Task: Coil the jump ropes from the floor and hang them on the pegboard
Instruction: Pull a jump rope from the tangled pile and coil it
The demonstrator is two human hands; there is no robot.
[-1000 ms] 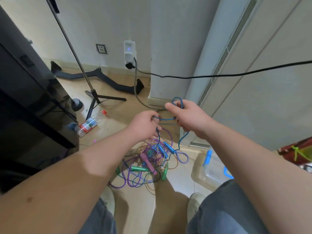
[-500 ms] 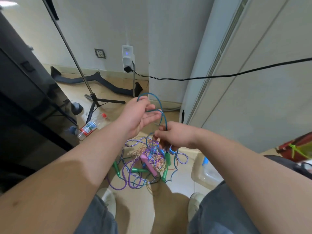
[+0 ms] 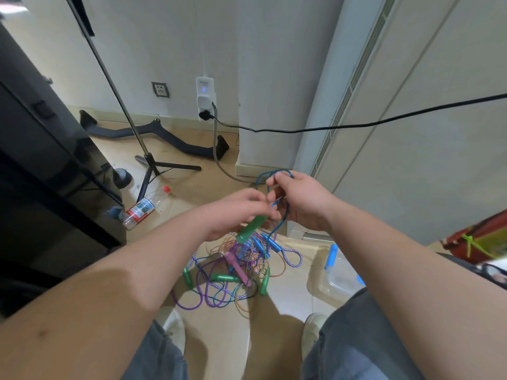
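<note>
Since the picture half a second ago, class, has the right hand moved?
Yes. The right hand has risen from beside the rope pile, toward the wall socket, holding the blue rope loop.

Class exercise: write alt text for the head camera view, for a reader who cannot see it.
Seen from above, a person's left hand grips a green handle while the right hand holds loops of thin blue rope. Below them, a tangled pile of jump ropes lies on the tan floor.
</note>
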